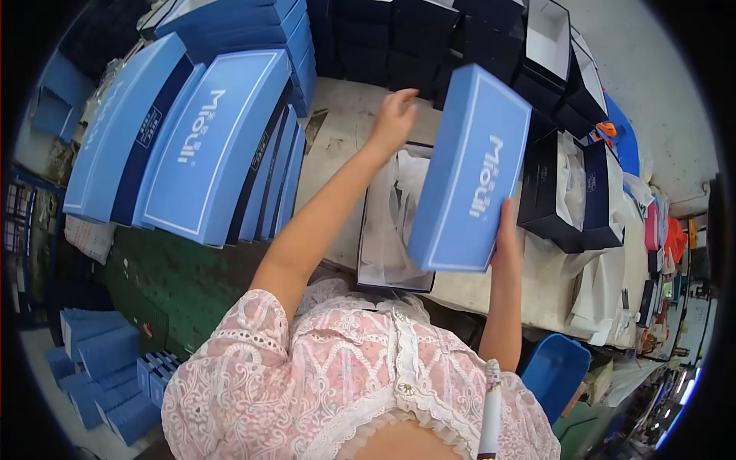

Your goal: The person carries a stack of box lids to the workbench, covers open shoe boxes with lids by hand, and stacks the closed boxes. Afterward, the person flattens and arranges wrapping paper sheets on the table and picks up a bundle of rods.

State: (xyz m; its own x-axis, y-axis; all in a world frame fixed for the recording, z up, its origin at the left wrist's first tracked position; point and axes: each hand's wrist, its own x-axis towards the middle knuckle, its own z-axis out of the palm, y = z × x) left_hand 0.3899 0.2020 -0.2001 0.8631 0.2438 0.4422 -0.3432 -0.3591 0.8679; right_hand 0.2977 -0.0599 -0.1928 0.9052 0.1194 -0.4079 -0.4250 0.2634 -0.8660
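Observation:
My right hand (506,236) grips the lower right edge of a blue lid (474,172) with white lettering, tilted above the table. Under the lid and to its left lies an open dark box (395,282) with white tissue paper (389,222) inside; the lid hides its right part. Above the box's upper left end my left hand (395,121) is raised, its fingers partly bent and apart, holding nothing.
Stacks of blue boxes (218,146) stand at the left, with more blue boxes (107,345) on the floor. Dark open boxes (548,38) are piled at the back right. Another tissue-filled box (543,188) sits right of the lid. A blue bin (556,372) is below the table edge.

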